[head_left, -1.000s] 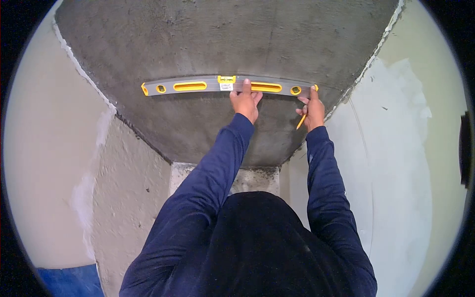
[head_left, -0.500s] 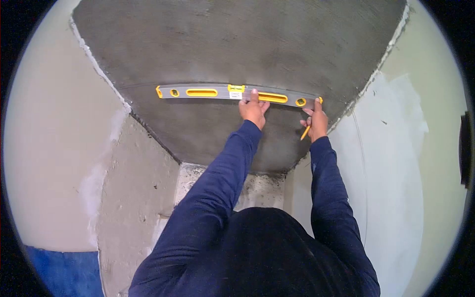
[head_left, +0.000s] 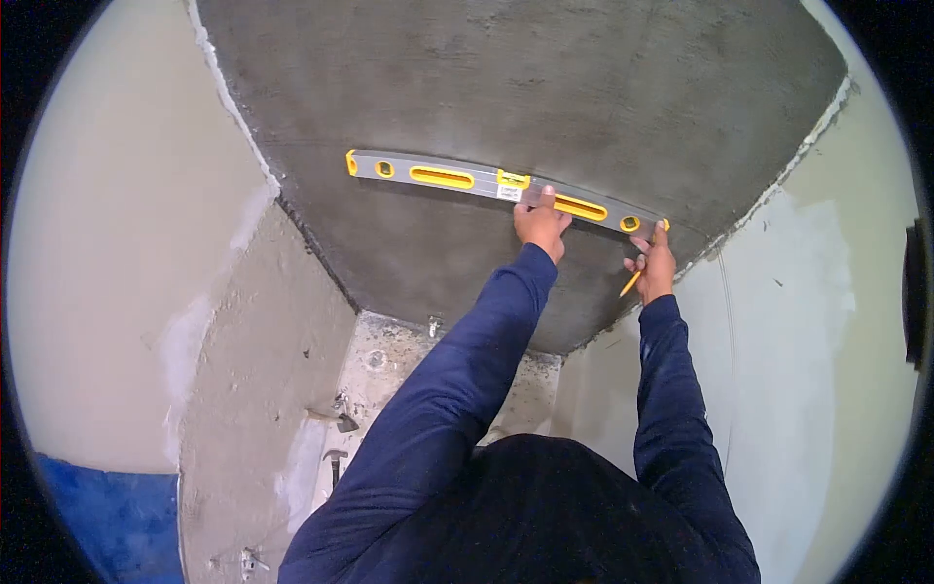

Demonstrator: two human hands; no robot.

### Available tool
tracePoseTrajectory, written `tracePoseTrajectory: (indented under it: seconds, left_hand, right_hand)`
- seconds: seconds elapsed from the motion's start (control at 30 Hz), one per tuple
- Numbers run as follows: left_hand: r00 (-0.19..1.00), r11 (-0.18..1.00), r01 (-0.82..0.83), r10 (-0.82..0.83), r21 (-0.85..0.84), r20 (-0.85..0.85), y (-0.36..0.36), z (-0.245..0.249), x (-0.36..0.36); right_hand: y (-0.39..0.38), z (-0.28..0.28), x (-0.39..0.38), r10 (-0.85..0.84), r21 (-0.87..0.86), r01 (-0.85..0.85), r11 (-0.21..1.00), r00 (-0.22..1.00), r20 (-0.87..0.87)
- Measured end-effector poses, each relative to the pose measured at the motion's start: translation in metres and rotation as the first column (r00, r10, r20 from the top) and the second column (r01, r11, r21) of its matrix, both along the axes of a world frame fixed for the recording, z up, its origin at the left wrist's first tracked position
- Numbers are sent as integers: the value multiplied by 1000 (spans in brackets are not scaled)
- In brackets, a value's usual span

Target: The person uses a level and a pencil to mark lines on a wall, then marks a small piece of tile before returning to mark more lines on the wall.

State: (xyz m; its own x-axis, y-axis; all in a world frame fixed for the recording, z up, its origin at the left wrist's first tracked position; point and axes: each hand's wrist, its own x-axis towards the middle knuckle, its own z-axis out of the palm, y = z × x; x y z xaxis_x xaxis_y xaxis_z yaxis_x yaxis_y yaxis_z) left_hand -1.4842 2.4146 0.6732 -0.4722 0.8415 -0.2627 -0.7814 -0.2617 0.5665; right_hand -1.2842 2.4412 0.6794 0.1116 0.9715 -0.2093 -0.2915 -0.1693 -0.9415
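A long grey spirit level (head_left: 438,178) with yellow ends and vials lies flat against a grey cement-rendered wall (head_left: 506,88). My left hand (head_left: 541,224) presses on the level near its middle, fingers on its lower edge. My right hand (head_left: 655,265) steadies the level's right end with a raised finger and grips a yellow pencil (head_left: 630,283) that points down and left. Both arms wear dark blue sleeves.
Smooth pale walls stand to the left (head_left: 107,243) and right (head_left: 808,321). The dusty floor (head_left: 389,370) below holds a hammer (head_left: 333,465) and a small trowel-like tool (head_left: 342,420). A blue sheet (head_left: 107,516) shows at the bottom left.
The view has shifted, so the level and both hands sit further right and lower in frame. More floor with tools shows. Both hands keep their hold on the level.
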Motion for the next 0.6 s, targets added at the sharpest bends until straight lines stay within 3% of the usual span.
tracePoseTrajectory:
  seconds: [0.6]
  left_hand:
    - [1000, 1000, 11, -11, -3, -13, 0, -3, 0]
  right_hand:
    - [-4, 1, 4, -9, 12, 9, 1000, 999, 36]
